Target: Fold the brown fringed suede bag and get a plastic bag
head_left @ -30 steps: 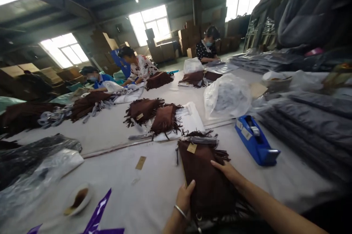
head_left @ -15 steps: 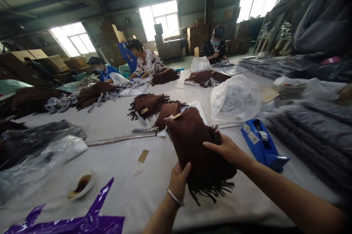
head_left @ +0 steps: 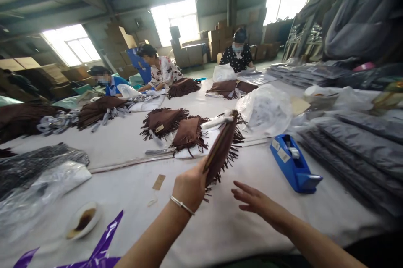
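My left hand (head_left: 189, 184), with a silver bracelet on the wrist, grips a brown fringed bag (head_left: 224, 146) by its near edge and holds it up edge-on above the white table (head_left: 176, 226). A rolled white piece sticks out at the bag's far end. My right hand (head_left: 255, 201) hovers open just below and to the right of the bag, fingers spread, touching nothing. Two more brown fringed bags (head_left: 176, 127) lie on a white sheet just beyond.
A blue tape dispenser (head_left: 291, 163) stands to the right. Clear plastic bags (head_left: 264, 108) and stacked grey packets (head_left: 362, 142) fill the right side. A small dish (head_left: 82, 219), purple film (head_left: 103, 247) and a paper tag (head_left: 159, 182) lie at left. Three people work at the far end.
The bag went from flat on the table under both hands to lifted and turned edge-on in my left hand. My right hand has let go and dropped away.
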`<state>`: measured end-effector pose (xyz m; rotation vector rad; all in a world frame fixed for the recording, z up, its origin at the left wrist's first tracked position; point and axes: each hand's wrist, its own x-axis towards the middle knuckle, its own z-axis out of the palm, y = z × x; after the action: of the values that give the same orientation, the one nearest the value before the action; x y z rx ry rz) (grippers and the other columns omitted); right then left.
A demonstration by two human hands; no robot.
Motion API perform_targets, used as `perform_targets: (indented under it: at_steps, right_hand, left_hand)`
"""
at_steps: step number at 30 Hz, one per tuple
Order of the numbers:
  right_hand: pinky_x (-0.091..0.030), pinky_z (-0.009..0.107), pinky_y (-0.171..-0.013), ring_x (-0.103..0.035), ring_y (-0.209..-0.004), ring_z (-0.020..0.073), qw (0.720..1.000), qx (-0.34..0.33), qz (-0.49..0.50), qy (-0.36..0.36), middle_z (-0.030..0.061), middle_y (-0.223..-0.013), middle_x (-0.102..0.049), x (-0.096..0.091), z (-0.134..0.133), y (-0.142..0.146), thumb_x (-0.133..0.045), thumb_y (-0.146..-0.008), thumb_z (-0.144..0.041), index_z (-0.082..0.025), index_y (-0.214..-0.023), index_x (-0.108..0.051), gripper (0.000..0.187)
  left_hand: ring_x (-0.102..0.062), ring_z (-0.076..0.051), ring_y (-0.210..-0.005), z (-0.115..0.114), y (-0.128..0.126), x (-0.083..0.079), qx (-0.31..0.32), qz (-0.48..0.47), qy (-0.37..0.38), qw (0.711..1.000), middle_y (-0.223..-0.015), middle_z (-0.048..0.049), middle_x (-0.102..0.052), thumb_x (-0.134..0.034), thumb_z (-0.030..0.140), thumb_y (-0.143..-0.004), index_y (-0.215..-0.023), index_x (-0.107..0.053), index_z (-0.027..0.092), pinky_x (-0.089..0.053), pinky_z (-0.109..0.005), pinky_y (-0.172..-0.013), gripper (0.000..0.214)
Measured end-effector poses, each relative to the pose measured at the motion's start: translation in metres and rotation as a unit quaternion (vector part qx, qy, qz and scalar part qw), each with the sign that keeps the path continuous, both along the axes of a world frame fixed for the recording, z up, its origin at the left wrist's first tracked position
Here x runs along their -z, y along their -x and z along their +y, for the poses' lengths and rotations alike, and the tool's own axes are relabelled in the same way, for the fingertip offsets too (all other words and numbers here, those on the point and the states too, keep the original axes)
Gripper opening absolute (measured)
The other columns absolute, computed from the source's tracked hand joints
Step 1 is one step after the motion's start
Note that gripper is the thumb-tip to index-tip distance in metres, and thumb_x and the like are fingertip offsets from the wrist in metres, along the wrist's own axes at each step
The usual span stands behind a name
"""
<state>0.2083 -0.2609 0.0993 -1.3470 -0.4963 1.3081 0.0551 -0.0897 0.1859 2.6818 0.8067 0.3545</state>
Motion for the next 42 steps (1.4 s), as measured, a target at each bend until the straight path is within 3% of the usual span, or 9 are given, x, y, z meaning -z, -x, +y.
perform_targets:
  at_steps: [6,11,15,21,25,28,34,39,42]
  right_hand:
    - [-0.051,0.028,-0.080,-0.061,-0.088,0.0175,0.977,0.165,0.114,-0.073,0.0066,-0.096,-0.066,0.023,0.008,0.032,-0.065,-0.079,-0.044,-0.013,-0.102,-0.062,0.039]
    - [-0.050,0.024,-0.063,-0.059,-0.067,0.0148,0.962,0.251,0.102,-0.025,0.0019,-0.075,-0.066,0.022,0.015,0.021,-0.072,-0.068,-0.033,-0.012,-0.086,-0.061,0.029]
    - [-0.048,0.034,-0.091,-0.059,-0.099,0.0219,0.975,0.163,-0.135,-0.074,0.0043,-0.107,-0.064,-0.042,0.014,-0.014,-0.060,-0.081,-0.037,-0.017,-0.109,-0.058,0.035]
    - [-0.045,0.040,-0.098,-0.052,-0.113,0.0277,0.746,-0.005,-0.663,-0.065,0.0142,-0.125,-0.054,-0.122,0.047,-0.039,-0.043,-0.079,-0.008,-0.010,-0.131,-0.044,0.052]
    - [-0.031,0.049,-0.110,-0.019,-0.137,0.0326,0.580,-0.040,-0.813,-0.040,0.0165,-0.150,-0.017,-0.051,0.062,-0.003,-0.035,-0.079,0.001,-0.008,-0.145,-0.018,0.069]
    - [-0.030,0.055,-0.109,-0.012,-0.139,0.0338,0.536,-0.119,-0.835,-0.036,0.0106,-0.152,-0.015,0.034,0.047,0.026,-0.037,-0.082,-0.001,-0.020,-0.147,-0.017,0.070]
    - [-0.033,0.047,-0.111,-0.007,-0.141,0.0244,0.572,-0.217,-0.789,-0.061,-0.0002,-0.153,-0.008,0.088,0.006,0.018,-0.048,-0.087,-0.031,-0.026,-0.147,-0.014,0.069]
    - [-0.032,0.050,-0.110,-0.011,-0.140,0.0246,0.580,-0.216,-0.781,-0.081,-0.0008,-0.152,-0.015,0.089,-0.004,-0.004,-0.049,-0.088,-0.040,-0.029,-0.146,-0.016,0.068]
    - [-0.030,0.048,-0.111,-0.013,-0.140,0.0219,0.584,-0.203,-0.780,-0.093,-0.0019,-0.151,-0.018,0.103,-0.009,-0.011,-0.038,-0.092,-0.021,-0.032,-0.145,-0.018,0.058]
  left_hand:
    - [-0.066,-0.029,-0.076,-0.092,-0.011,0.094,0.141,0.040,-0.051,0.988,-0.096,-0.0198,-0.066,-0.040,0.012,-0.082,-0.136,-0.041,0.008,-0.057,-0.038,-0.059,0.054]
    - [-0.062,-0.021,-0.103,-0.097,-0.008,0.082,0.201,-0.074,0.101,0.972,-0.119,-0.0081,-0.061,-0.045,0.027,-0.088,-0.127,-0.049,0.017,-0.055,-0.034,-0.088,0.040]
    - [-0.059,-0.013,-0.109,-0.062,0.023,0.073,0.083,-0.182,0.260,0.945,-0.117,-0.0015,-0.063,-0.044,0.033,-0.092,-0.122,-0.055,0.025,-0.048,-0.025,-0.099,0.033]
    - [-0.064,-0.018,-0.098,-0.053,0.054,0.116,-0.059,-0.188,0.476,0.857,-0.107,-0.0076,-0.066,-0.049,0.045,-0.087,-0.109,-0.062,0.018,-0.053,-0.030,-0.089,0.037]
    - [-0.066,-0.019,-0.092,-0.076,0.053,0.146,-0.075,-0.177,0.525,0.829,-0.105,-0.0092,-0.066,-0.050,0.040,-0.086,-0.105,-0.064,0.015,-0.053,-0.031,-0.085,0.034]
    - [-0.066,-0.018,-0.089,-0.091,0.054,0.161,-0.059,-0.146,0.521,0.839,-0.102,-0.0082,-0.067,-0.050,0.031,-0.086,-0.105,-0.065,0.015,-0.053,-0.031,-0.084,0.029]
    - [-0.066,-0.015,-0.077,-0.088,0.068,0.160,-0.068,-0.153,0.521,0.837,-0.096,-0.0066,-0.068,-0.049,0.032,-0.087,-0.105,-0.065,0.017,-0.055,-0.029,-0.074,0.029]
    - [-0.059,-0.018,-0.090,-0.057,0.099,0.150,-0.090,-0.169,0.203,0.960,-0.096,-0.0074,-0.065,-0.047,0.030,-0.089,-0.106,-0.063,0.019,-0.048,-0.038,-0.087,0.026]
    - [-0.057,-0.022,-0.087,-0.051,0.114,0.150,-0.117,-0.099,0.145,0.978,-0.089,-0.0087,-0.063,-0.051,0.034,-0.086,-0.107,-0.062,0.018,-0.047,-0.044,-0.086,0.029]
